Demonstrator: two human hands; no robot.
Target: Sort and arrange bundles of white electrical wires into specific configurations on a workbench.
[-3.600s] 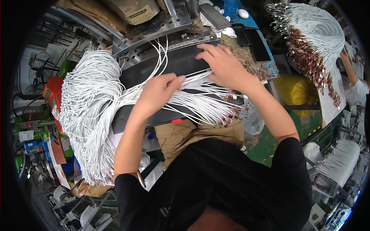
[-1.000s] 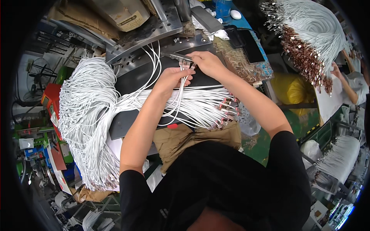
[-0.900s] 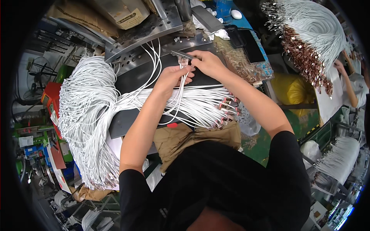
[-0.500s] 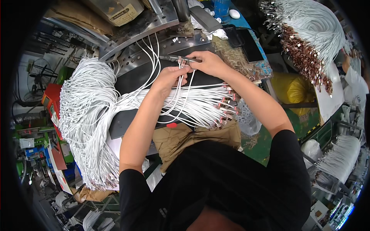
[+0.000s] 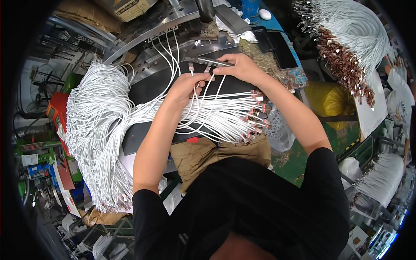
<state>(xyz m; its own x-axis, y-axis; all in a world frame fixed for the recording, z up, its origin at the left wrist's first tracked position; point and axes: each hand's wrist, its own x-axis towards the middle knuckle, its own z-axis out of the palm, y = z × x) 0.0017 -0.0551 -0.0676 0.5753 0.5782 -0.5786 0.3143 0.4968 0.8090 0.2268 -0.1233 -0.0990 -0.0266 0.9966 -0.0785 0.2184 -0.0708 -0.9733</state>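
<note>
My left hand [image 5: 189,86] is closed on a few white cables [image 5: 193,93], pinching them just below their ends. Two small metal-and-pink connectors [image 5: 191,67] stick up above its fingers. Beside it, my right hand [image 5: 242,69] is closed on a slim, two-armed metal tool like tweezers [image 5: 208,60], whose tips point left. The right fingertips are close to more of the cable ends, and whether they touch is unclear. Below both hands lies a bundle of white cables [image 5: 216,113], with its pink and metal connectors [image 5: 256,115] toward the right.
A thick heap of white cables [image 5: 95,112] hangs at the left. Several cables reach up to a perforated metal fixture [image 5: 151,37]. A black phone [image 5: 284,50] lies on the blue bench edge at the right. Beyond are a yellow bag [image 5: 329,102] and a coiled cable bundle [image 5: 355,34].
The held cable ends have spread apart, and the tool has moved off the connectors. My left hand has shifted slightly left; my right hand has moved slightly right.
</note>
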